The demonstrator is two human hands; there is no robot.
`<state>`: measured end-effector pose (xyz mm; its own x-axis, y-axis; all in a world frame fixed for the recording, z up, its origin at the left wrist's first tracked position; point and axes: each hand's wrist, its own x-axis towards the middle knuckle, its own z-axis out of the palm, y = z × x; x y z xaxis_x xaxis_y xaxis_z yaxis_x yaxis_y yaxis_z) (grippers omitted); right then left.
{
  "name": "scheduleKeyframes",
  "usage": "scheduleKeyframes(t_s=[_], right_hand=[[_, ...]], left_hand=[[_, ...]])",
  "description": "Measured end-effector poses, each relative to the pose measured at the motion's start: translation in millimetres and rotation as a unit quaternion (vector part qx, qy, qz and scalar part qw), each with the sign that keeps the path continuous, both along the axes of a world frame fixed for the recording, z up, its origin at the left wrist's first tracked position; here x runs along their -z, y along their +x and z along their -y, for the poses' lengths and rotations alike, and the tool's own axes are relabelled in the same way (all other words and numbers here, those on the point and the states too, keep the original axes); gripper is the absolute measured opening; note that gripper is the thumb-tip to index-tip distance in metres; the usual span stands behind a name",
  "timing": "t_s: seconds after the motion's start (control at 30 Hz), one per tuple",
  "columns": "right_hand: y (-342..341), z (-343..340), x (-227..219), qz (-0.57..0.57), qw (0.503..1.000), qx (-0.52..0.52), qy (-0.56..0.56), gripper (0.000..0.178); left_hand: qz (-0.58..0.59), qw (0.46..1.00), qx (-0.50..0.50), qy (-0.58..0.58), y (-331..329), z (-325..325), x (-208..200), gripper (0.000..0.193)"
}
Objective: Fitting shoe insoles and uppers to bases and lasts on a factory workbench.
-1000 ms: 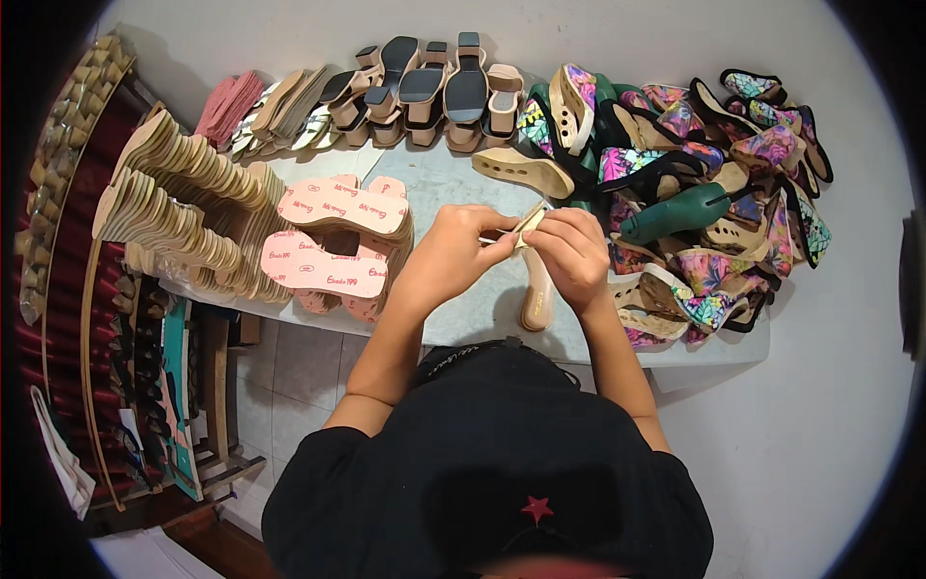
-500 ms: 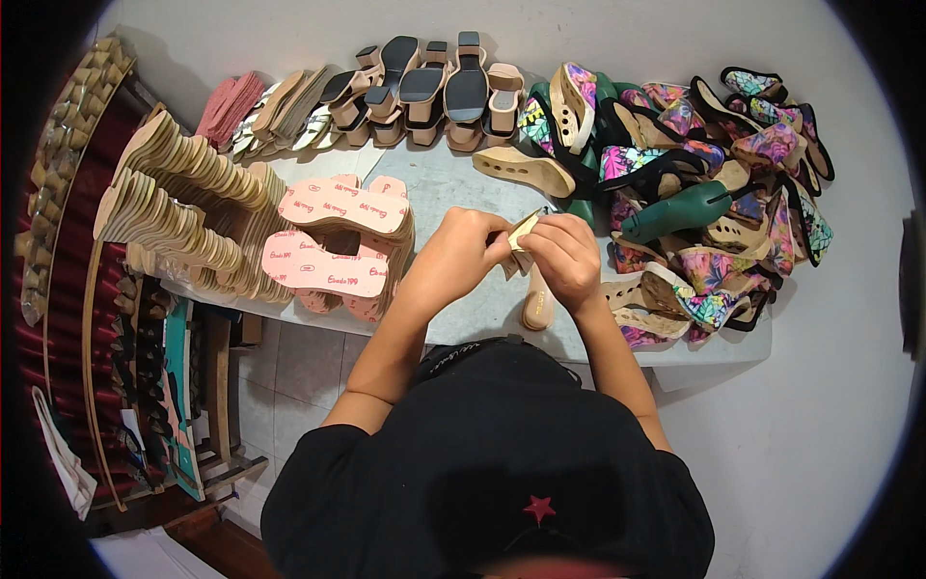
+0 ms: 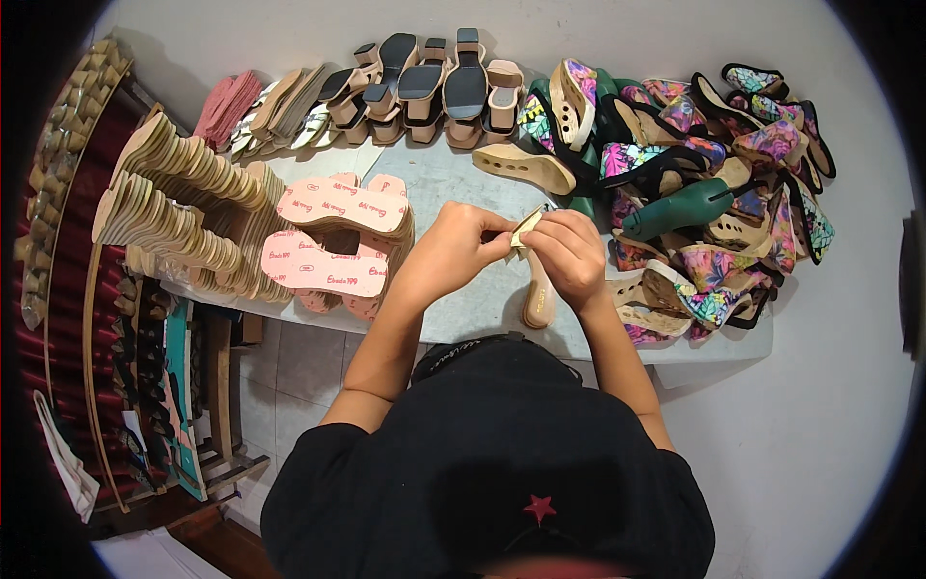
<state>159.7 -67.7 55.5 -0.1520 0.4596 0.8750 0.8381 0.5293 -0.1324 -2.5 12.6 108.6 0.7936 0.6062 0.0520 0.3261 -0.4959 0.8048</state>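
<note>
**Above the table (image 3: 473,311), pinching a pale yellow piece (image 3: 526,229) from both sides**

Over the middle of the table, holding the small pale yellow piece up between left hand (image 3: 458,243) and right hand (image 3: 571,256). At left, pinching its edge with thumb and forefinger; at right, gripping its other side with curled fingers pressed together.

Just below, showing a tan footbed (image 3: 538,297), partly hidden by the right hand, with its rounded end toward the near table edge. Bearing gold lettering, too small to read surely. Cannot tell whether joined to the pale yellow piece.

Left of the left hand, showing stacked pink-topped soles (image 3: 333,205), printed with repeated red words and small oval marks. Farther left, passing to long rows of pale sole-shaped boards (image 3: 159,217) stood on edge.

Beyond the hands, coming to a tan wedge sole (image 3: 521,169) with round holes in its side, then to heeled shoes (image 3: 420,85) turned black soles up.

To the right, rising to a heap of floral wedge shoes (image 3: 712,270), with a green shoe last (image 3: 678,210) on top.

Nearest the camera, wearing black cloth (image 3: 502,425) with white lettering at its upper edge, hard to read, and a red star (image 3: 538,507) lower down.
</note>
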Motion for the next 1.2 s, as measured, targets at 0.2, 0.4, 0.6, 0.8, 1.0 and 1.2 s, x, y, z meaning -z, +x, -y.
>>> scheduleKeyframes(t_s=[0.2, 0.4, 0.6, 0.8, 1.0, 1.2], right_hand=[[0, -1, 7, 0.001, 1.000, 0.005, 0.004, 0.016], [0, 0, 13, -0.007, 1.000, 0.013, 0.008, 0.015], [-1, 2, 15, -0.020, 1.000, 0.015, 0.006, 0.012], [3, 2, 15, -0.011, 0.999, 0.033, 0.015, 0.015], [6, 0, 9, -0.001, 0.999, 0.045, -0.015, 0.011], [7, 2, 11, 0.010, 0.999, 0.050, -0.008, 0.013]], left_hand=[[0.006, 0.999, -0.023, 0.049, 3, 7, 4, 0.022], [0.026, 0.998, -0.021, -0.050, 2, -2, 11, 0.023], [0.029, 0.995, -0.029, -0.093, 2, -7, 21, 0.024], [0.085, 0.977, -0.022, -0.192, 2, -8, 28, 0.025], [0.144, 0.973, -0.035, -0.176, 7, -6, 34, 0.021], [0.105, 0.993, -0.040, -0.047, 9, 1, 32, 0.020]])
